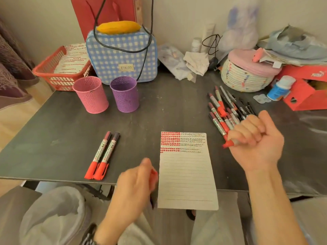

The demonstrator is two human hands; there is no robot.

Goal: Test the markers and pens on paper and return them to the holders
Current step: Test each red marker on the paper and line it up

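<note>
A lined paper (187, 175) lies at the table's front edge, its top rows filled with red and black test marks. My left hand (134, 184) is closed on a red-capped marker (153, 184) just left of the paper. My right hand (254, 137) grips another red marker (229, 144) beside the paper's upper right corner. Behind that hand lies a pile of several markers and pens (228, 108). Two red-capped markers (102, 155) rest side by side on the left. A pink holder (91, 95) and a purple holder (124, 94) stand upright at the back left; nothing shows above their rims.
A blue checked bag (122, 57) stands behind the holders, a red basket (58, 69) to its left. A woven basket with a pink lid (247, 75), a red box (304, 92) and a glue bottle (281, 88) crowd the back right. A bin with a liner (53, 216) sits below the table.
</note>
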